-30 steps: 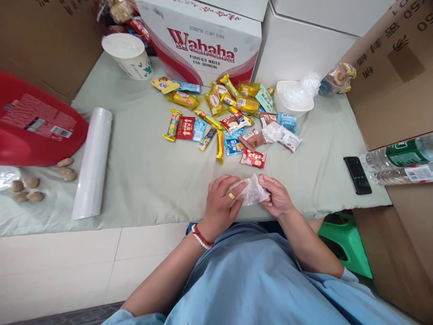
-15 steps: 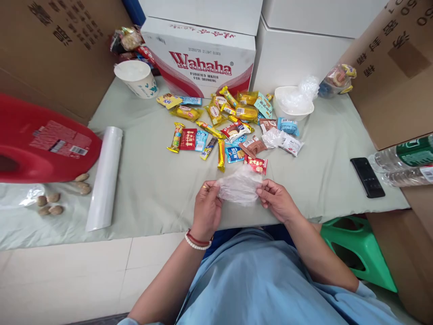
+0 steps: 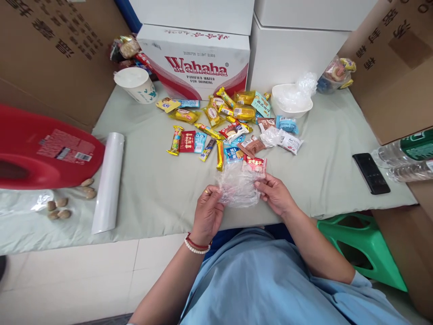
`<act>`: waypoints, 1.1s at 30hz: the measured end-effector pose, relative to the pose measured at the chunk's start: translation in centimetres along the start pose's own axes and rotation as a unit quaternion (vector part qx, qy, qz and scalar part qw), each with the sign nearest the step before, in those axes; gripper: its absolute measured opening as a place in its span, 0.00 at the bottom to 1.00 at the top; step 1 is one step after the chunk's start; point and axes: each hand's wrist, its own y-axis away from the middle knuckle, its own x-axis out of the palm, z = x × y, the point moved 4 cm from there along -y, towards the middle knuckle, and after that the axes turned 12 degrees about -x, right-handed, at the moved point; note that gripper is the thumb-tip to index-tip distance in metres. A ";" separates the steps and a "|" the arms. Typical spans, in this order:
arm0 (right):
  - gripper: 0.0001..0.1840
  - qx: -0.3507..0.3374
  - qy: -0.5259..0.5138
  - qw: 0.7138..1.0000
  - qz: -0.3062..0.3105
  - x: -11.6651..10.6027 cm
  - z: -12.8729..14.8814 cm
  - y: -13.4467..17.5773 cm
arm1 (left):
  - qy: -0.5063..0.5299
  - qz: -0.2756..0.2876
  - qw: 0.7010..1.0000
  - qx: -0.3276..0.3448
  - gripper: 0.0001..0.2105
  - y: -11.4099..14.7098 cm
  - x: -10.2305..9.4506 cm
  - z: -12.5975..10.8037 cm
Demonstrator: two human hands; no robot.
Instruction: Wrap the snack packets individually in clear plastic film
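Observation:
A crinkled clear plastic bag (image 3: 239,186) is stretched between my two hands, above the near edge of the cloth-covered table. My left hand (image 3: 209,212) pinches its left side, and my right hand (image 3: 274,194) pinches its right side. Just beyond the bag lies a red snack packet (image 3: 254,164), its lower part close behind the plastic. Past it spread several wrapped snacks, among them a yellow stick packet (image 3: 219,155), a brown packet (image 3: 251,145) and a dark red packet (image 3: 187,141). A crumpled clear wrapper (image 3: 270,136) rests beside a white packet (image 3: 290,141).
A white bowl (image 3: 291,107) with clear plastic in it and a paper cup (image 3: 137,85) stand at the back, by a Wahaha carton (image 3: 199,63). To the left are a white roll (image 3: 108,183), a red jug (image 3: 50,149) and walnuts (image 3: 62,202); to the right, a phone (image 3: 371,173) and bottles (image 3: 412,171).
The plastic bag has been spread taller between my hands, with its far edge now nearer the red packet. Both hands keep their pinch. The camera view has shifted slightly.

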 end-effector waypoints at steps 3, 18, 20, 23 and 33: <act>0.20 -0.140 0.123 0.978 -0.089 -0.9 1.8 0.1 | -0.011 -0.013 1.000 0.020 0.20 0.1 -0.4 0.0; 0.22 -0.078 0.043 0.991 0.103 2.8 2.3 0.7 | -0.015 0.013 1.000 -0.014 0.20 0.7 0.4 0.1; 0.21 -0.091 0.063 0.986 0.124 2.9 2.5 1.0 | -0.044 0.005 0.998 -0.035 0.24 0.5 0.4 0.3; 0.19 -0.130 0.111 0.970 0.175 3.3 2.9 1.4 | -0.127 -0.005 0.991 -0.045 0.25 0.0 0.6 0.6; 0.16 -0.125 0.042 0.991 -0.007 -3.1 3.5 1.9 | -0.068 -0.099 0.993 0.022 0.23 -0.5 -1.3 -1.9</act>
